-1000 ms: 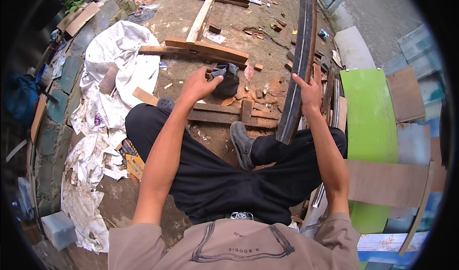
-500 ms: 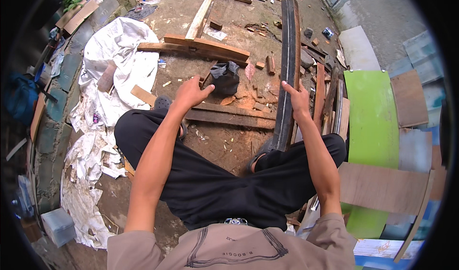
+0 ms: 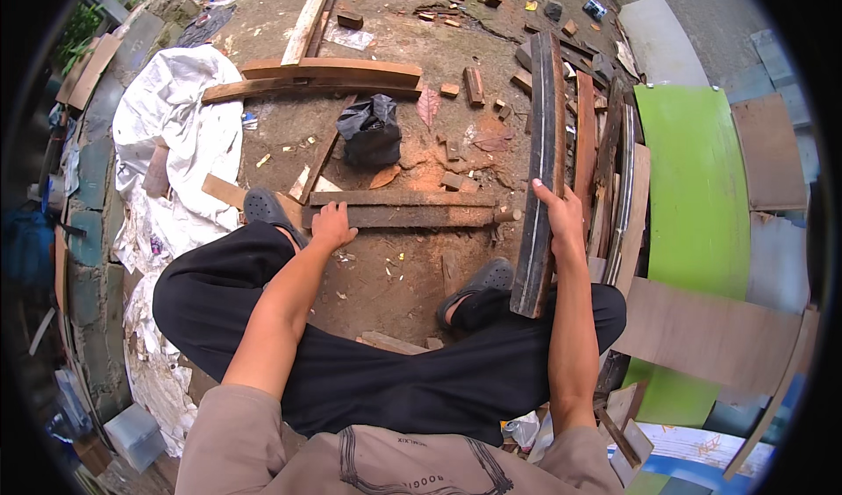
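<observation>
My right hand (image 3: 563, 217) grips a long dark wooden beam (image 3: 539, 127) with a pale line along its face, the thumb lying on that face. The beam stands lengthwise on my right, its near end by my right thigh. My left hand (image 3: 334, 227) is closed over the near side of a brown wooden beam (image 3: 421, 217) lying crosswise on the ground between my feet. Another board (image 3: 412, 199) lies right along its far side. Beyond them sits a black bag (image 3: 370, 131), its top gathered open and its contents hidden.
Joined wooden pieces (image 3: 333, 76) lie farther ahead. A white sheet (image 3: 180, 100) spreads on the left beside a low block wall (image 3: 89, 197). Timber strips (image 3: 605, 170) and a green panel (image 3: 693, 206) are on the right. Offcuts (image 3: 474, 87) and sawdust litter the ground.
My left hand has come down from beside the black bag onto the crosswise beam. My right hand keeps its hold on the dark beam, whose near end has shifted nearer to me. The view has shifted.
</observation>
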Demonstrator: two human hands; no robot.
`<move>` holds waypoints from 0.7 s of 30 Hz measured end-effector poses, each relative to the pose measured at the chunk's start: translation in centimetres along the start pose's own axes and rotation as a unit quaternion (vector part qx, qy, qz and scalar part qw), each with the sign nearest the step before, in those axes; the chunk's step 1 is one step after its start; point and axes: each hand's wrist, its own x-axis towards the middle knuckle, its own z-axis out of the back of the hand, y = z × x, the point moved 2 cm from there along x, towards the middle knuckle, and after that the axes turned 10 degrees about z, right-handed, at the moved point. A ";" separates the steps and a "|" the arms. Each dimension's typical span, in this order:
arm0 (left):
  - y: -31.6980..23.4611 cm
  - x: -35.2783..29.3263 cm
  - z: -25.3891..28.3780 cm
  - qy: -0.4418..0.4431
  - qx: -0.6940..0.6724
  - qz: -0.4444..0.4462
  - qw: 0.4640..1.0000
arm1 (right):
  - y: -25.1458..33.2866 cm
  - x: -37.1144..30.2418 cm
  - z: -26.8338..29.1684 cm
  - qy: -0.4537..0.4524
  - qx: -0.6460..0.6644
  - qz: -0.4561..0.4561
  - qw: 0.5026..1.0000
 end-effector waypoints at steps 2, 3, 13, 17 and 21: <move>-2.6 1.0 -1.7 -0.072 0.063 -0.048 0.994 | -1.4 0.6 1.7 -0.022 -0.005 -0.007 1.000; -3.7 1.4 -2.2 -0.110 0.093 -0.070 0.987 | -1.9 0.9 2.2 -0.031 -0.007 -0.009 0.999; -8.9 5.4 -3.3 -0.088 0.251 -0.169 0.949 | -3.5 1.4 3.8 -0.057 0.052 -0.088 0.993; -6.1 8.2 -8.2 -0.231 0.241 -0.185 0.924 | -2.0 1.7 1.5 -0.034 0.056 -0.093 0.994; -7.8 8.6 -7.2 -0.204 0.253 -0.185 0.927 | -2.2 1.8 1.2 -0.012 0.018 -0.094 0.995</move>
